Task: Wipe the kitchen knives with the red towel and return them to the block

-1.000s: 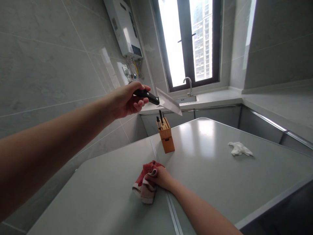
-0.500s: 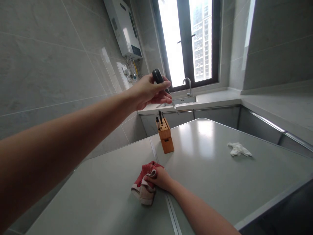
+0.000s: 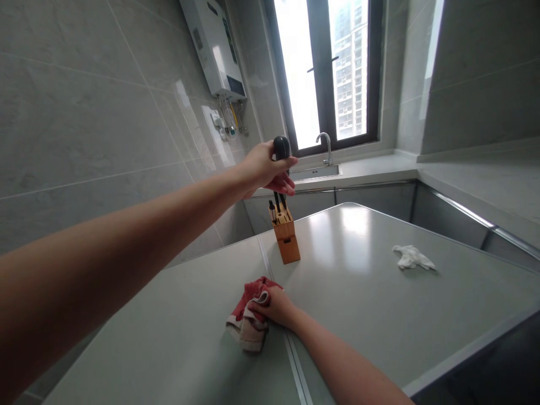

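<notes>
My left hand (image 3: 276,171) is closed round the black handle of a knife (image 3: 281,147), held upright above the wooden knife block (image 3: 287,242). A dark length below my fingers reaches the block's slotted top; whether the blade is inside a slot I cannot tell. Another black handle and a pair of dark-handled scissors or a similar tool (image 3: 272,209) stand in the block. Down on the table, my right hand (image 3: 276,306) grips a crumpled red and beige towel (image 3: 253,320).
A crumpled white tissue (image 3: 411,257) lies on the right of the pale table (image 3: 346,326). Behind the table are a counter with a sink (image 3: 314,173) and faucet (image 3: 327,147), below a window. A water heater (image 3: 215,50) hangs on the left wall.
My left hand has lowered the knife toward the knife block, and the knife has turned from slanted to nearly upright. My right hand and the towel stay in place.
</notes>
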{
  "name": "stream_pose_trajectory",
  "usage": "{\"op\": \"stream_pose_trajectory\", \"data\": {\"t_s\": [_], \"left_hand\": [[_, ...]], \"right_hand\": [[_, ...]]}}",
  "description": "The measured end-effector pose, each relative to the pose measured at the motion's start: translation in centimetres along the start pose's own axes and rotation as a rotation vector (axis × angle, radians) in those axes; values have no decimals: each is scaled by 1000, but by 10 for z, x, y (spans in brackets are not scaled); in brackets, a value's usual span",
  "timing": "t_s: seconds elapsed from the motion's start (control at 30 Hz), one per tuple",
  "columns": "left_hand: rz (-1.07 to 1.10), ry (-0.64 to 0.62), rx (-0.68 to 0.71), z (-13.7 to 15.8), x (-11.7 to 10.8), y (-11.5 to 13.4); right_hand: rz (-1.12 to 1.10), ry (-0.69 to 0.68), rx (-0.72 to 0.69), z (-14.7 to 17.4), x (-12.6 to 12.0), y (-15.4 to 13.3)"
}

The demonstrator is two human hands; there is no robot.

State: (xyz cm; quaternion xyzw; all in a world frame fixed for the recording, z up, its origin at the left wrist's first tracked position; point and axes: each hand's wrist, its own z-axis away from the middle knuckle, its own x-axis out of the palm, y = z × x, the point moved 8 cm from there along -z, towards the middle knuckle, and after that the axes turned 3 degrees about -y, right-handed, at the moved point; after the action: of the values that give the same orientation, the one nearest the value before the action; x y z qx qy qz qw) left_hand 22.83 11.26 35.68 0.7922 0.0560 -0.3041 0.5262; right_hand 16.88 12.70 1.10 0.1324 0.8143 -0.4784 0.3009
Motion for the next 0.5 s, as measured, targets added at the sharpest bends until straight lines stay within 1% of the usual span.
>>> {"op": "stream_pose_trajectory", "data": {"t_s": [0.13, 0.3, 0.4, 0.5], "left_hand": [[-19, -48, -2, 0, 2, -4], [-54, -76, 20, -1, 3, -7], [-85, -123, 55, -3, 6, -9], [-114, -161, 53, -6, 9, -14]], "right_hand": [[6, 4, -8, -1, 0, -1], [17, -3, 3, -1, 1, 0], [20, -2, 17, -1, 1, 1], [20, 2, 25, 0, 0, 1]]}}
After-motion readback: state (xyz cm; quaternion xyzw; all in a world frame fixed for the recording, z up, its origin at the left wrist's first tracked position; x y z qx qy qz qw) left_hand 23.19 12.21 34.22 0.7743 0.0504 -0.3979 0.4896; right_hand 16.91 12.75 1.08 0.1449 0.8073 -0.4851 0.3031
